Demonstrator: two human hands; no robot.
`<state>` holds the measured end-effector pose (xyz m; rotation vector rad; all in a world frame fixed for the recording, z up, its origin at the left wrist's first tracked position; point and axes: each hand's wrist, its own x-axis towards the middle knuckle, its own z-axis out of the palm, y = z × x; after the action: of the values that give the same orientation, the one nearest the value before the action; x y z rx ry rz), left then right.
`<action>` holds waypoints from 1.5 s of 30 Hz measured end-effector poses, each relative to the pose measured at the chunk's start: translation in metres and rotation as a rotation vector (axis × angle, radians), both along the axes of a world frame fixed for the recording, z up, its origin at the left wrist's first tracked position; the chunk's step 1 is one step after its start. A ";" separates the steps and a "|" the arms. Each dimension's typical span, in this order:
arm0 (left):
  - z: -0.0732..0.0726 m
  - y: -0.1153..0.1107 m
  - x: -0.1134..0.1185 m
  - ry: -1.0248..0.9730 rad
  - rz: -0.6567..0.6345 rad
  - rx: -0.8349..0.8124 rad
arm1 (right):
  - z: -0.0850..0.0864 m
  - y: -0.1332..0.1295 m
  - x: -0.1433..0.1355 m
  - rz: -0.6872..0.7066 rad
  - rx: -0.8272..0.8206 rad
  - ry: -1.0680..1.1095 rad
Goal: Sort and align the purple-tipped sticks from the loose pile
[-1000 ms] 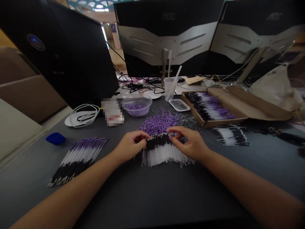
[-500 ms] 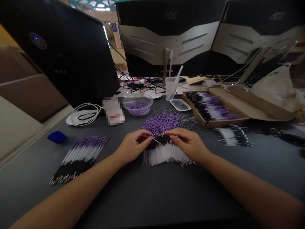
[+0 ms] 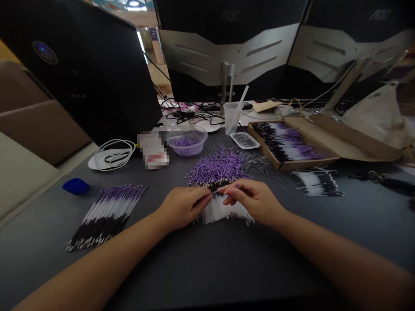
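Note:
My left hand pinches a thin pale stick between thumb and forefinger. Fingers of my right hand are closed at the stick's other end, and a small purple piece shows among them. Whether the right fingertips grip the stick itself I cannot tell. Under both hands lies a row of white-and-black sticks, partly covered by the fingers. Just behind it spreads a heap of small purple tubes, with loose thin grey pieces at its right.
Left lies a bundle of purple, white and black sticks near a blue cup. Behind stand a clear bowl, a plastic cup and a small tray. An open cardboard box of sticks and loose sticks lie right.
Both hands have come lower and closer together over the row. The stick, earlier angled from my left fingers, now bridges the gap to my right fingertips.

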<state>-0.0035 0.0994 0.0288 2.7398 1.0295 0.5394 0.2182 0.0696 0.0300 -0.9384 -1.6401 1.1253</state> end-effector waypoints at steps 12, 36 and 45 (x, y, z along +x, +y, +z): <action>-0.001 -0.001 -0.002 0.102 -0.039 0.116 | 0.000 0.001 0.001 -0.106 -0.065 0.163; -0.003 -0.001 -0.001 0.130 -0.109 0.143 | 0.003 0.003 0.003 0.019 -0.177 0.152; -0.001 -0.009 0.002 0.055 -0.155 0.042 | 0.003 -0.001 0.001 -0.005 -0.197 0.196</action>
<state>-0.0010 0.0902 0.0278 2.8552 0.8168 0.4683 0.2193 0.0688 0.0326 -0.9238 -1.3864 1.3497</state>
